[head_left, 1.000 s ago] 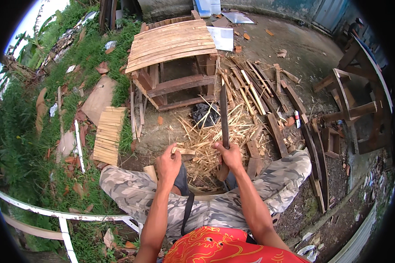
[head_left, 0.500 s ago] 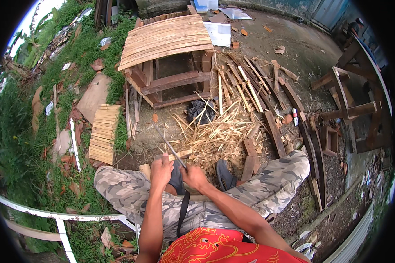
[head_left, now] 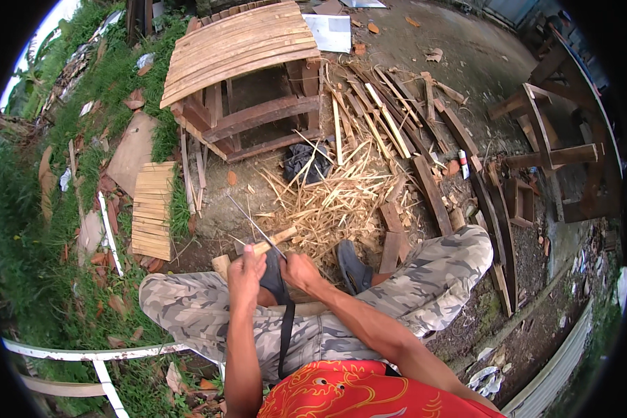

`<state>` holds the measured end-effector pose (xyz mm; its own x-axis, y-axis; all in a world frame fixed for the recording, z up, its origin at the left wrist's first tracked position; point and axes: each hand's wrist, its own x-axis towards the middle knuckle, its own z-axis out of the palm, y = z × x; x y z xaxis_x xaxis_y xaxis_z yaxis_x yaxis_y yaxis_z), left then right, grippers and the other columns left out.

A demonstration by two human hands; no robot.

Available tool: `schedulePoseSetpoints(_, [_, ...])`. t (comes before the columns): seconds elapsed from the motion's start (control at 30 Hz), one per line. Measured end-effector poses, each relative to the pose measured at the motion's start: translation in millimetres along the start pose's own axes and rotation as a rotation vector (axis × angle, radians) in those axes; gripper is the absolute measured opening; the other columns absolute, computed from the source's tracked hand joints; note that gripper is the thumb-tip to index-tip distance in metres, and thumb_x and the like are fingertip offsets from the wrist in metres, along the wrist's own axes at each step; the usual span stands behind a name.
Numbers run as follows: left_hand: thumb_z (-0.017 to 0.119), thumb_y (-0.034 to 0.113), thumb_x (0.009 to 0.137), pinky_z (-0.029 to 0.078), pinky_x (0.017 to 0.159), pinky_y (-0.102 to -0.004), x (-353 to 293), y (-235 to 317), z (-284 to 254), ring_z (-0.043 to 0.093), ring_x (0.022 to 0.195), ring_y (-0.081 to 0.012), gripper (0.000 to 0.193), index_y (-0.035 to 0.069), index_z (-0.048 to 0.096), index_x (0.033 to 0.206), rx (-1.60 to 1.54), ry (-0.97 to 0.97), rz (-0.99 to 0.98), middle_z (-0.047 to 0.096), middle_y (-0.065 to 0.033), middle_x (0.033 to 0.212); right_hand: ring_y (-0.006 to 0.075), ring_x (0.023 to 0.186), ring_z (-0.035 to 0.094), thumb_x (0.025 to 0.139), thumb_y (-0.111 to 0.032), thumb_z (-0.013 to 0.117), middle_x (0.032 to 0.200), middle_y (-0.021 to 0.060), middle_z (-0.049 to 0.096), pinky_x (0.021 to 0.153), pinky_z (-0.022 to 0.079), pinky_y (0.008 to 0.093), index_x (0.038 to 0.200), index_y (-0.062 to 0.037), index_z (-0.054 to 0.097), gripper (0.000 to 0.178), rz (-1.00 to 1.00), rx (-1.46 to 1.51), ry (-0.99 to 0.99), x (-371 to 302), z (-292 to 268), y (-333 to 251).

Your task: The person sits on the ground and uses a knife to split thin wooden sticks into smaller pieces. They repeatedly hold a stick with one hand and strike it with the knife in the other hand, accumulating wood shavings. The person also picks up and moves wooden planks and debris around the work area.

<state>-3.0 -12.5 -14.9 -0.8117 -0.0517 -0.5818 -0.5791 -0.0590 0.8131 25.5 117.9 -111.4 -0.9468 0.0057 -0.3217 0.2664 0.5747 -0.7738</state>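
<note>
My left hand grips a short, pale bamboo strip that points away to the right. In my right hand is a long, thin-bladed knife. Its blade runs to the far left and crosses over the strip, close to my left fingers; the handle is mostly hidden in my fist. Both hands are close together between my bent knees, above my sandal. Just beyond them lies a heap of bamboo shavings.
A wooden frame with a bamboo-slat top stands ahead. A bamboo slat panel lies on grass to the left. Dark wooden boards lie to the right, and a wooden frame structure stands farther right. A dark plastic bag touches the shavings.
The whole view has shifted, so the scene sits higher and slightly left. The bamboo strip tilts more away from me, with the knife still across it. Both hands keep their grip.
</note>
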Motion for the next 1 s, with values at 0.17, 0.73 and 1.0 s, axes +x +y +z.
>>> schedulePoseSetpoints(0.17, [0.054, 0.046, 0.1, 0.049, 0.1, -0.0375, 5, 3, 2, 0.063, 0.114, -0.0283, 0.062, -0.012, 0.057, 0.123, -0.032, -0.041, 0.002, 0.064, -0.0193, 0.117, 0.0495, 0.068, 0.064, 0.093, -0.026, 0.054, 0.069, 0.0324, 0.061, 0.064, 0.052, 0.0557, 0.079, 0.0021, 0.062, 0.032, -0.068, 0.004, 0.056, -1, 0, -1])
schedulePoseSetpoints(0.73, [0.054, 0.041, 0.101, 0.048, 0.102, -0.0367, 6, -7, 13, 0.063, 0.114, -0.0264, 0.06, -0.014, 0.056, 0.125, -0.029, -0.048, 0.041, 0.064, -0.0193, 0.116, 0.0461, 0.08, 0.068, 0.089, -0.025, 0.053, 0.078, 0.0311, 0.066, 0.075, 0.056, 0.0509, 0.083, 0.003, 0.069, 0.033, 0.117, -0.048, -0.073, 9, -8, 14])
schedulePoseSetpoints(1.0, [0.05, 0.043, 0.102, 0.051, 0.1, -0.0365, 4, -4, -3, 0.063, 0.115, -0.0286, 0.061, -0.013, 0.055, 0.125, -0.036, 0.04, 0.037, 0.064, -0.0213, 0.119, 0.0442, 0.078, 0.069, 0.089, -0.024, 0.052, 0.077, 0.0287, 0.067, 0.072, 0.056, 0.0512, 0.084, 0.0013, 0.066, 0.029, 0.07, -0.193, -0.075, 15, 29, 54])
